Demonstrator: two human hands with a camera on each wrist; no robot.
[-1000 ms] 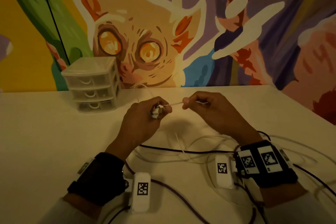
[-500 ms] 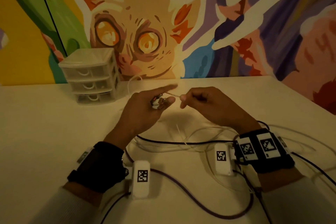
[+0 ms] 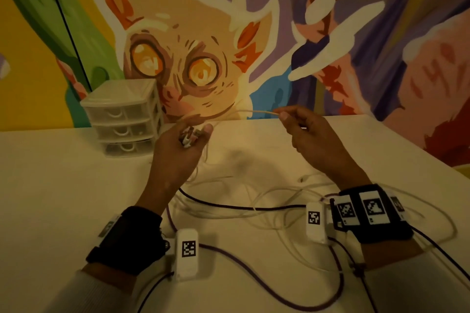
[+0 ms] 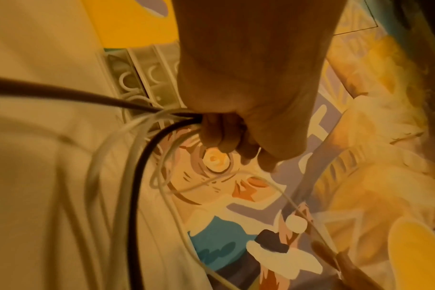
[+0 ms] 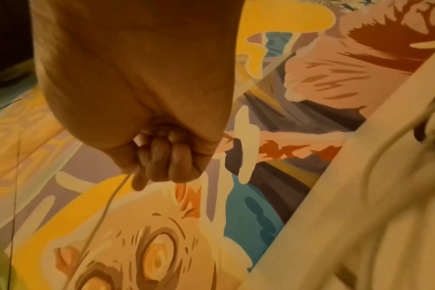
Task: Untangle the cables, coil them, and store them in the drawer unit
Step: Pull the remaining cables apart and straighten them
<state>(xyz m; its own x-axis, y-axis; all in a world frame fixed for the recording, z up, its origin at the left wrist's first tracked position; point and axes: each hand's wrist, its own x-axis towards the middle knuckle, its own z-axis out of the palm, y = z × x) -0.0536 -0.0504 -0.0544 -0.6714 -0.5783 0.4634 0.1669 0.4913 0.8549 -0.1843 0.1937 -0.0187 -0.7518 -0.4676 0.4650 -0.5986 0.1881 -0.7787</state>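
Note:
My left hand (image 3: 189, 136) is raised over the table and grips a small bundle of cable ends and plugs (image 3: 188, 137); in the left wrist view its curled fingers (image 4: 221, 137) hold several white strands and one dark cable (image 4: 137, 176). To its right, my right hand (image 3: 287, 115) pinches a thin white cable (image 3: 254, 112) that runs back to the left hand. The right wrist view shows curled fingers (image 5: 162, 157) with the thin cable (image 5: 107, 204) trailing down. A loose tangle of white cables (image 3: 267, 201) and a dark purple cable (image 3: 241, 207) lies on the table below.
A small translucent three-drawer unit (image 3: 124, 119) stands at the back left of the white table (image 3: 50, 185), drawers closed, against a painted mural wall. Dark cords (image 3: 254, 282) from the wrist cameras cross the near table. The table's right edge (image 3: 419, 150) slants away.
My right hand has pulled the thin white cable out to the right and slightly up, so the hands are now farther apart. The left hand keeps hold of the bundle.

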